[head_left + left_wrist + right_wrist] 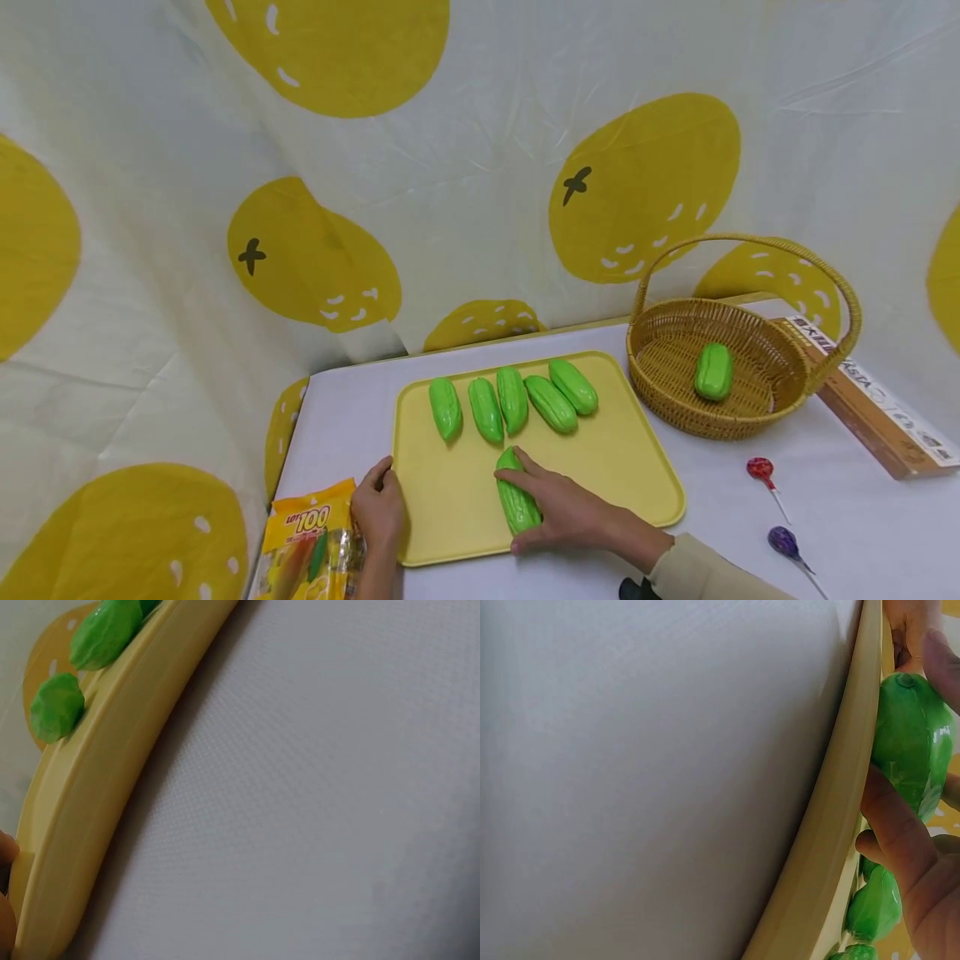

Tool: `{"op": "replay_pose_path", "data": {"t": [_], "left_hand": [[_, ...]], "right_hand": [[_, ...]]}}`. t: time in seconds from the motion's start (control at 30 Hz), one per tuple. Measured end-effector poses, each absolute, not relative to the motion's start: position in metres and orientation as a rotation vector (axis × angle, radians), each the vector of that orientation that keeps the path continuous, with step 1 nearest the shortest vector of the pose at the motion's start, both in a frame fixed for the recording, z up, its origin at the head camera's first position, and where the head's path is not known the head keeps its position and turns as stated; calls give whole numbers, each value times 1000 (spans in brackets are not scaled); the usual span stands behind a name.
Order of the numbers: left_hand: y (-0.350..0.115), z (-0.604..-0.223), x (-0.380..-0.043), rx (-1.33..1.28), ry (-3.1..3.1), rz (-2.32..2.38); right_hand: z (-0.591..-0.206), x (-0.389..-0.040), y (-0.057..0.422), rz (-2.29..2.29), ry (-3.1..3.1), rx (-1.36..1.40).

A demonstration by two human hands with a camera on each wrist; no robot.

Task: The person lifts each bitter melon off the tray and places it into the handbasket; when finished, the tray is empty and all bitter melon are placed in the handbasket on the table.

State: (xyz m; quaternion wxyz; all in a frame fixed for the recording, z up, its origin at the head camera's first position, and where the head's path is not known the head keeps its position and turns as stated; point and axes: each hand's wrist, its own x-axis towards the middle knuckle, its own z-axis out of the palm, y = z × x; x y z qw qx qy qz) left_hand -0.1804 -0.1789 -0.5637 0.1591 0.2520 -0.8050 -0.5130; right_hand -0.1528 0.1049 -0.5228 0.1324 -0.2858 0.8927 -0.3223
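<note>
Vegetables [484,410] are bright green; the tray [450,500], pale yellow. Toward the white table's [341,425] far right corner, the basket [705,423] is golden-brown. The white curtain [480,217] bears yellow fruit shapes [652,175] with white dashes.

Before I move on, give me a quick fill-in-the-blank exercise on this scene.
1. The right hand grips a green vegetable on the ____ tray.
2. Beyond it, ____ other green vegetables lie on the tray.
3. The red lollipop lies nearer the wicker basket than the ____ one.
Missing words: yellow; five; purple.
</note>
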Motion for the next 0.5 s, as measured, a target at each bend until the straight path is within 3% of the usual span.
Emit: {"op": "replay_pose_path", "data": {"t": [0.5], "left_hand": [[-179,-564,-181,728,-2304,-1423]], "right_hand": [[-514,-154,111,-1022,2590,-780]]}}
